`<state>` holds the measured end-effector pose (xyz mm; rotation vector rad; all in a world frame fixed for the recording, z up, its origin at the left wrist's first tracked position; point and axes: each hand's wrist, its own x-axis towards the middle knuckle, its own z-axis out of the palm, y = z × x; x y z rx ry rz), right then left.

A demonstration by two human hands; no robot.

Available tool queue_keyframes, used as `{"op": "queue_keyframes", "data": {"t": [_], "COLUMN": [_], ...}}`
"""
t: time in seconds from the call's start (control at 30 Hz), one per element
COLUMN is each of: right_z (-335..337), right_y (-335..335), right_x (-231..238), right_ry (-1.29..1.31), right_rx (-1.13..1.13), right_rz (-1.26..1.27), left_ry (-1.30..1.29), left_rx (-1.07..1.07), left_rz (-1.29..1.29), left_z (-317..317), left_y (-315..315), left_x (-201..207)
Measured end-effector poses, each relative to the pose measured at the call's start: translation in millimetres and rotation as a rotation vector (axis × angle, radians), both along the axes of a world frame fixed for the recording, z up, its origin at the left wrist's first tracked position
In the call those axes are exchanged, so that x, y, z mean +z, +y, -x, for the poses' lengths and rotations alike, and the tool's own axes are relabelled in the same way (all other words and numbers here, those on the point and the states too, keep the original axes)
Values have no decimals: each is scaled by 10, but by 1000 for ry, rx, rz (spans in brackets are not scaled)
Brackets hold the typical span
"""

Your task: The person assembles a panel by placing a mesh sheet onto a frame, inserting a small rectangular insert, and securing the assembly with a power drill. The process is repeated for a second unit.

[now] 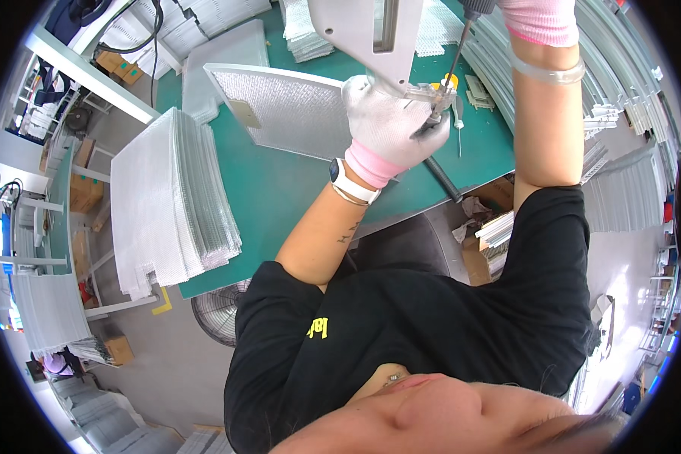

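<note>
My left hand (390,125), in a white glove with a pink cuff, is closed, its fingertips around a small metal fitting (437,104) at the lower end of a grey slotted metal arm (371,38). The long thin bit of a dark power screwdriver (477,7) slants down to that fitting. My right hand (539,19), gloved alike, is beside the driver at the top edge; its fingers are out of view. Behind my left hand a framed silver mesh panel (280,113) stands tilted on the green table (272,204).
A tall stack of mesh sheets (166,197) stands at the table's left edge. A dark bar-shaped handle (443,180) lies near the front edge, and a thin screwdriver (459,125) behind it. Long metal strips (605,68) fill the right. A floor fan (218,312) stands below.
</note>
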<state>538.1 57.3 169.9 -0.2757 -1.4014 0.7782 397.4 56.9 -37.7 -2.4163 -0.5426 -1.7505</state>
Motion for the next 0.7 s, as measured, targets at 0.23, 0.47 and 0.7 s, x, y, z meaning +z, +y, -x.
{"op": "queue_keyframes", "data": {"t": [0.23, 0.47, 0.7], "right_z": [114, 231, 319], "right_y": [59, 166, 129], "right_x": [-476, -690, -765], "right_ry": [171, 600, 623], "right_rx": [331, 186, 234], "right_rz": [192, 310, 320], "left_ry": [-100, -59, 164], "left_rx": [-143, -293, -111], "left_rz": [18, 69, 41], "left_z": [-70, 10, 78], "left_y": [-11, 45, -50], "left_x": [-84, -50, 55]}}
